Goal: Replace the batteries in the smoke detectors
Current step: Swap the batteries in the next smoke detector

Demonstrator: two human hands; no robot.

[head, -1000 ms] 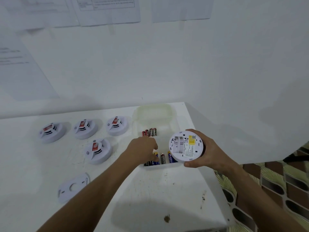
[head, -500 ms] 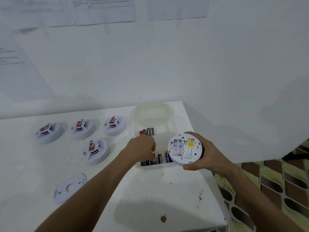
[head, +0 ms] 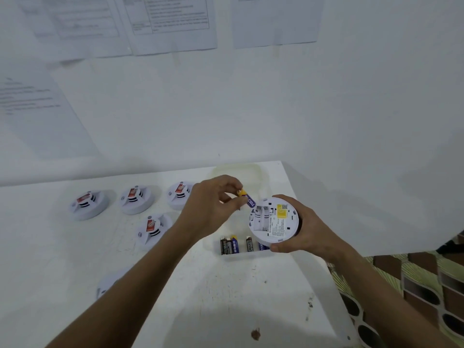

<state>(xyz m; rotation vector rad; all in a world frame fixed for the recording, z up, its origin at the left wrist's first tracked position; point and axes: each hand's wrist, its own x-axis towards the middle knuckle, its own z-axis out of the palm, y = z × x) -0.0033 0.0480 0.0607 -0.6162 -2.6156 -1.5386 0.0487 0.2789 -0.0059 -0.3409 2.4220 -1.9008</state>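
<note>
Detectors: 5, one (head: 273, 219) gripped by right hand (head: 305, 228) | left hand (head: 213, 209) pinches battery (head: 247, 198)

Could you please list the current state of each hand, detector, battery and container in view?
left hand: pinches a battery
battery: lifted, tilted toward the held detector
right hand: grips the held detector
held detector: back up, battery bay open, no battery seen in it
container: open; loose batteries lie inside
four detectors: face up on the table
mounting plate: detached, partly hidden by the arm
</note>
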